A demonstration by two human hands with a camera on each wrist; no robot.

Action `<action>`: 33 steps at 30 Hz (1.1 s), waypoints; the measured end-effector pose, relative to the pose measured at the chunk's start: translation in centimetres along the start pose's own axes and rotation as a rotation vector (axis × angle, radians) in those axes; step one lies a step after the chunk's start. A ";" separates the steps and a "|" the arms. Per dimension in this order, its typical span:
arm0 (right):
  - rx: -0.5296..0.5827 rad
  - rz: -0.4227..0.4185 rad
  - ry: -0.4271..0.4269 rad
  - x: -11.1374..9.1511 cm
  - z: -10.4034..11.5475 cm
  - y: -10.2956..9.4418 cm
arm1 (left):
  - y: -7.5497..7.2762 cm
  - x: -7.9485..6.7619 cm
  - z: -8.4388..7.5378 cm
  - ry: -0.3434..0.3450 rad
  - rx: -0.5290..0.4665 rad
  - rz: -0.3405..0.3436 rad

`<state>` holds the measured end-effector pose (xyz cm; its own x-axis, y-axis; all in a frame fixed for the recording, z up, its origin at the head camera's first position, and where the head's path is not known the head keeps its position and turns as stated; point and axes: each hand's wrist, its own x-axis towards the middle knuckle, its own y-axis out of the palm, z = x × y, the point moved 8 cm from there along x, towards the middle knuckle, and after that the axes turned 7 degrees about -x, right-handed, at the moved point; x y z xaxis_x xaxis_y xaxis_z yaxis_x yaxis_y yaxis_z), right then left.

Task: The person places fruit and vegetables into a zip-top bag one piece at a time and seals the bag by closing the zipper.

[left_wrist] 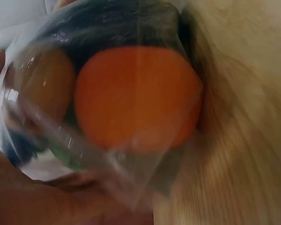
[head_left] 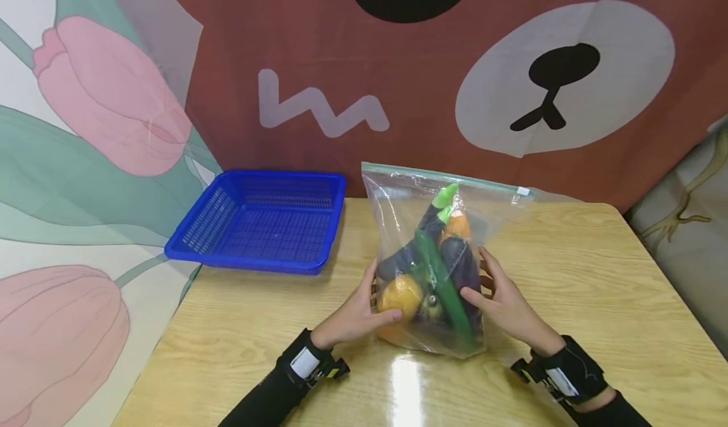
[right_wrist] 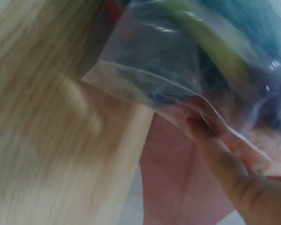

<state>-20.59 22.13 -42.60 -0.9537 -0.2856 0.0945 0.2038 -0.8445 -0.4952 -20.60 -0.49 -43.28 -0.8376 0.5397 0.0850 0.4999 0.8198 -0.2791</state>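
A clear zip bag (head_left: 400, 209) stands upright on the table, filled with toy-like produce. My left hand (head_left: 354, 313) grips its left side, thumb in front beside a yellow-orange round fruit (head_left: 400, 294). On the other side, my right hand (head_left: 509, 304) holds the bag with the thumb on the front and fingers round the edge. Inside show a long green vegetable (head_left: 440, 275), dark purple eggplants (head_left: 459, 259) with bright green tips and an orange piece (head_left: 457, 225). In the left wrist view, a big orange ball-shaped piece (left_wrist: 138, 98) presses against the plastic.
A blue plastic basket (head_left: 273, 225) with nothing in it sits at the table's back left. The wooden table (head_left: 574, 275) meets a printed cloth backdrop (head_left: 318, 155) behind. A white slider (head_left: 522, 191) is at the right of the bag's zip.
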 end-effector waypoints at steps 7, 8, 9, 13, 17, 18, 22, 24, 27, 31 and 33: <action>-0.044 0.017 0.094 1.3 -1.2 1.1 | 0.3 0.4 0.9 -0.117 -0.004 -0.029; -0.050 0.025 0.110 1.4 -1.4 1.2 | 0.3 0.3 0.9 -0.140 0.011 -0.036; -0.055 0.032 0.126 1.4 -1.6 1.3 | 0.3 0.3 1.0 -0.158 0.026 -0.042; -0.111 0.037 0.159 1.5 -2.2 1.6 | 0.8 0.5 1.4 -0.176 -0.019 -0.053; -0.188 0.030 0.167 1.7 -2.4 1.6 | 1.5 0.6 2.4 -0.221 -0.113 -0.047; -0.194 0.026 0.171 1.8 -2.5 1.6 | 1.6 0.6 2.7 -0.233 -0.137 -0.045; -0.210 0.028 0.180 2.0 -2.4 1.3 | 1.5 0.6 2.9 -0.254 -0.156 -0.049; -0.237 0.036 0.181 2.0 -2.1 0.9 | 1.2 0.6 2.5 -0.253 -0.177 -0.048; -0.337 0.034 0.174 1.5 -1.1 -0.2 | -0.2 0.1 1.0 -0.236 -0.095 -0.060; -0.539 -0.042 0.156 0.2 1.6 -3.2 | -2.9 -1.2 -3.4 -0.161 0.261 -0.088; -0.642 -0.123 0.115 -0.1 3.3 -5.0 | -4.1 -1.7 -6.3 -0.095 0.477 -0.117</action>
<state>-20.74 24.86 -37.26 -0.9863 -0.1243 0.1085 -0.0468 -0.4198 -0.9064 -19.85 -3.59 -36.26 -0.9095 0.4111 0.0610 0.2632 0.6833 -0.6811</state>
